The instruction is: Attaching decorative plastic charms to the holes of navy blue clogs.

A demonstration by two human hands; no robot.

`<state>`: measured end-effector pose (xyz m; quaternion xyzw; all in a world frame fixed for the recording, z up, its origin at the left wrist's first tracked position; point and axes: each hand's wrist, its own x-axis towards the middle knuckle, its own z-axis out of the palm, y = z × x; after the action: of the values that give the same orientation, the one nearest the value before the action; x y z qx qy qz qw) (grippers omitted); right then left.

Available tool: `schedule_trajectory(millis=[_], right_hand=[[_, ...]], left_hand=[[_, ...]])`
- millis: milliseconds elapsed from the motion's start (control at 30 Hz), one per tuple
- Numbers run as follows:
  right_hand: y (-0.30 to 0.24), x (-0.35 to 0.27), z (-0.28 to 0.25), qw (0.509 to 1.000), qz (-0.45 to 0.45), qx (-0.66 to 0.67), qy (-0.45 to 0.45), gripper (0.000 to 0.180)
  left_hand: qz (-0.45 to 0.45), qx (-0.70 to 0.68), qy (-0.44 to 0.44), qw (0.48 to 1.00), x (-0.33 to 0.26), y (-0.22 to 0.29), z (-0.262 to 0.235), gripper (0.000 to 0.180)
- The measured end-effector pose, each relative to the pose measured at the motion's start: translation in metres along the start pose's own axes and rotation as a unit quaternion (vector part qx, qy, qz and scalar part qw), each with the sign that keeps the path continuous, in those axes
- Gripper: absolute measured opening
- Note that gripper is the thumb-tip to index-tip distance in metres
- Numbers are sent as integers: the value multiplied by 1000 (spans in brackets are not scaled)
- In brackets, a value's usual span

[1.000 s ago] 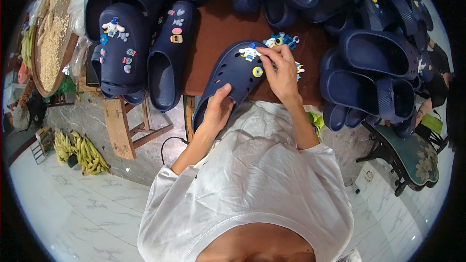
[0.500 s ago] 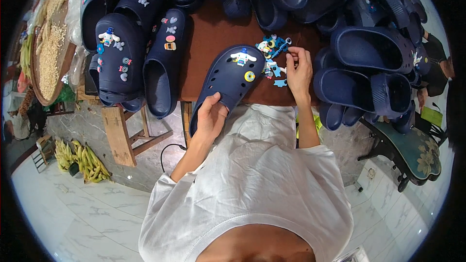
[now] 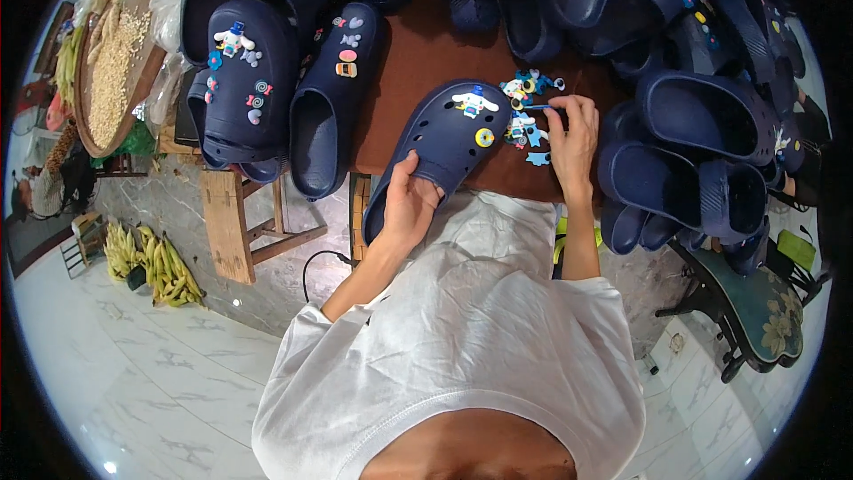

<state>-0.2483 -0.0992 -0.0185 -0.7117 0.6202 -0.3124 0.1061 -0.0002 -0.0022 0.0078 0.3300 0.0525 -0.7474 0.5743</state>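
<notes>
A brown wooden tabletop [image 3: 418,71] fills the upper centre. On it lies a navy foam clog [image 3: 444,147], its heel grasped by the left hand [image 3: 410,204]. The right hand [image 3: 573,138] rests loosely curled among small blue plastic shoe charms [image 3: 529,129] at right-centre.

A clear plastic bag [image 3: 169,0] lies at the far left, beside a round tray of grain [image 3: 111,67].

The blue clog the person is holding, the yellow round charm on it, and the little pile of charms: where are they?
blue clog [image 3: 435,138]: head view, on its holed upper.
yellow round charm [image 3: 484,137]: head view, on its middle.
pile of charms [image 3: 528,102]: head view, on its middle.
</notes>
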Motion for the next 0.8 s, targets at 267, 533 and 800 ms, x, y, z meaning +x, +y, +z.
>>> schedule_trajectory(millis=[267,533,800], right_hand=[[-39,-5,-19,925,123,333,-136,12],[-112,13,-22,915,-1,311,-257,11],[-128,15,-4,946,-111,204,-228,11]], left_hand=[[1,-3,31,1000,-3,2,15,47],[-2,-21,13,1000,-10,1,25,41],[21,33,73,997,-8,-8,26,42]])
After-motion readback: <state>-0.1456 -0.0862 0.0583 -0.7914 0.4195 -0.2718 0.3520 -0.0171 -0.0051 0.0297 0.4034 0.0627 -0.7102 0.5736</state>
